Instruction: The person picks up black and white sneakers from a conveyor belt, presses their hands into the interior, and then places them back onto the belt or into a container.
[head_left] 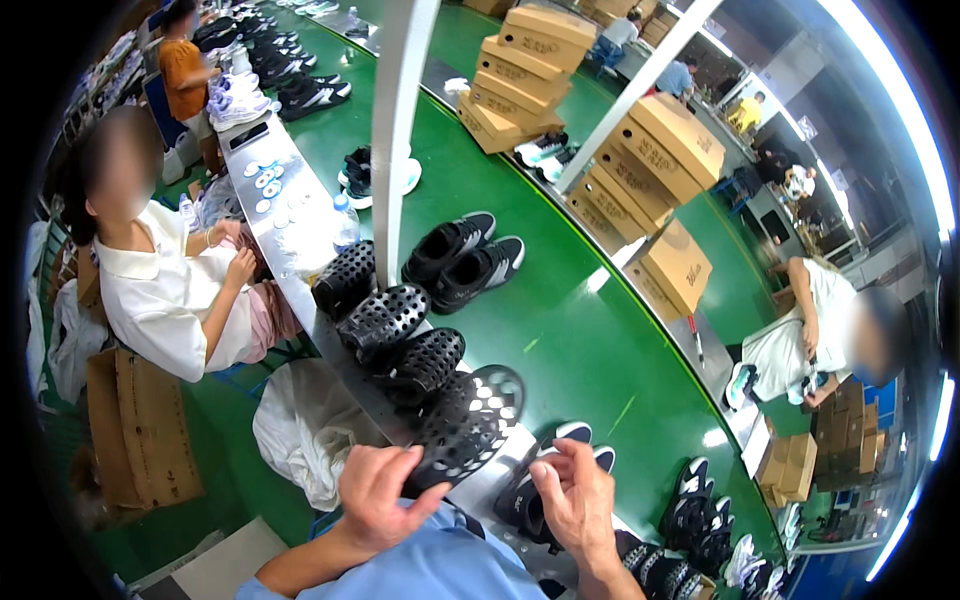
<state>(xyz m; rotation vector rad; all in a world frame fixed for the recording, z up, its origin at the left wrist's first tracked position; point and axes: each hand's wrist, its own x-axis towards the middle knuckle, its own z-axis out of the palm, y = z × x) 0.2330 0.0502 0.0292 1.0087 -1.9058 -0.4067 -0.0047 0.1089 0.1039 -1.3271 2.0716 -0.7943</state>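
Note:
Near the bottom middle, my left hand (380, 495) grips a black perforated, shoe-shaped plastic shell (470, 425) by its near end, thumb on one side and fingers on the other. My right hand (578, 500) is raised to the right of it, fingers loosely bent and apart, with nothing visible in them. A pair of black shoes with white-grey soles (525, 497) sits just behind and left of my right hand, partly covered by it. Beyond the held shell, several similar black perforated shells (385, 318) stand in a row along the metal bench edge.
More black shoes (465, 262) rest on the green bench top (560, 340) beside a white post (398, 130). Others (695, 505) lie at right. Shoebox stacks (640, 160) stand across. Co-workers sit at left and right. A white sack (310, 425) and an open carton (140, 435) are left.

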